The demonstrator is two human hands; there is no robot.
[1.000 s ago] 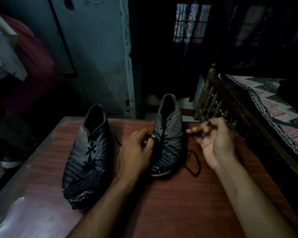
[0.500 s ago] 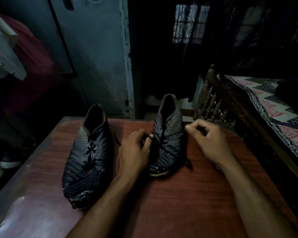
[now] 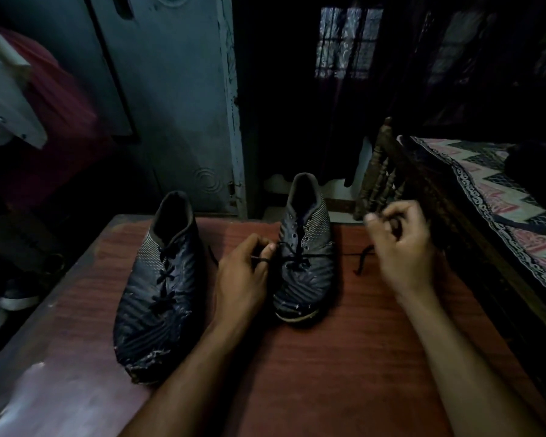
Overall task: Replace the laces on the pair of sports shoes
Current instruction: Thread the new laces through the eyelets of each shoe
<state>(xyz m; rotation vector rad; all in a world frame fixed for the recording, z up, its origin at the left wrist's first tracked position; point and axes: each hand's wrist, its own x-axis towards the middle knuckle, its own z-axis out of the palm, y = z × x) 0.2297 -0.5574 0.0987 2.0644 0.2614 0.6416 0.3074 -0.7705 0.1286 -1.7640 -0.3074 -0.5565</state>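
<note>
Two dark sports shoes stand on a reddish wooden table (image 3: 344, 373), toes toward me. The left shoe (image 3: 158, 294) is laced with a black lace. The right shoe (image 3: 306, 260) has a black lace (image 3: 297, 258) threaded only through its lower eyelets. My left hand (image 3: 243, 279) pinches one lace end just left of that shoe. My right hand (image 3: 401, 247) is to the right of the shoe, fingers curled round the other lace end, whose tail (image 3: 361, 260) dangles beside the hand.
A grey metal door (image 3: 171, 105) stands behind the table. A bed with a patterned cover (image 3: 501, 200) and a carved wooden rail (image 3: 382, 184) lies at the right. Clothes hang at the left, with footwear (image 3: 13, 298) on the floor below.
My right hand dropped toward the shoe, then drew out to the right, pulling the lace taut across the eyelets. My left hand stayed at the shoe's left side.
</note>
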